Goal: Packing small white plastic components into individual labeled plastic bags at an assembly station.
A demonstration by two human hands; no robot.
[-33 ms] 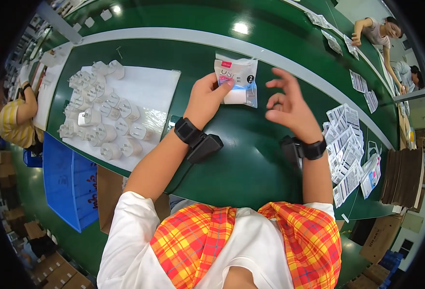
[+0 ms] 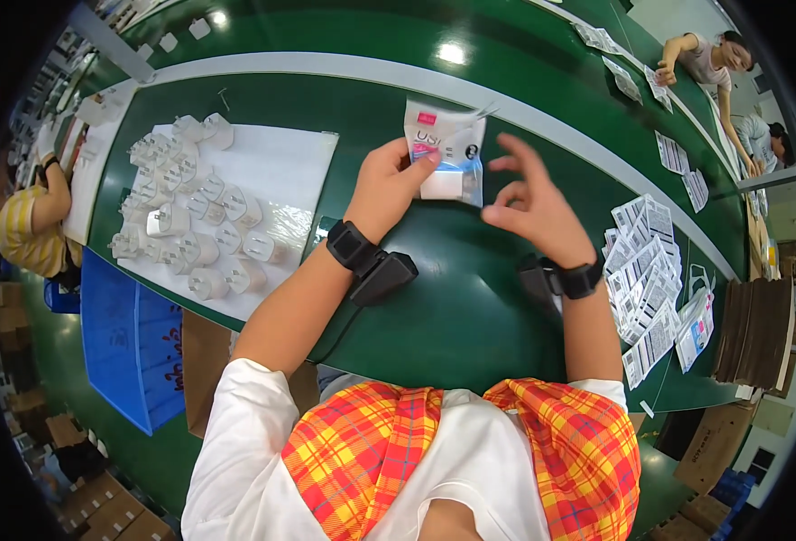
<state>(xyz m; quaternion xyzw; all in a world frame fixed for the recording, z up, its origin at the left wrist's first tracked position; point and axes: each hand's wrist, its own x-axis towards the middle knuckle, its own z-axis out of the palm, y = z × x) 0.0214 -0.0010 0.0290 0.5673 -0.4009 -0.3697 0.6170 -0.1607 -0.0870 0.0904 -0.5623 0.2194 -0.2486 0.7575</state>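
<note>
My left hand (image 2: 392, 180) grips a small clear plastic pouch (image 2: 459, 165) by its left side, thumb across the front. Printed in pink and blue, the pouch has a white block showing near its bottom. Just to the right of it, my right hand (image 2: 531, 194) is held with fingers apart and nothing in them; its fingertips are slightly blurred. Many white plug adapters (image 2: 170, 219), prongs showing, stand and lie on a white sheet (image 2: 303, 162) to my left. A pile of flat printed pouches (image 2: 646, 270) lies to the right of my right forearm.
A pouch with a blue and pink front (image 2: 694, 329) lies at the right table edge beside stacked brown cardboard (image 2: 754, 334). A blue bin (image 2: 123, 343) and a cardboard box (image 2: 207, 361) sit below the table's left edge. Co-workers sit far left and far right.
My right hand has moved slightly left and down, nearer the pouch. The pouch has tilted and shifted a little, its top edge now bent. My left hand keeps its grip.
</note>
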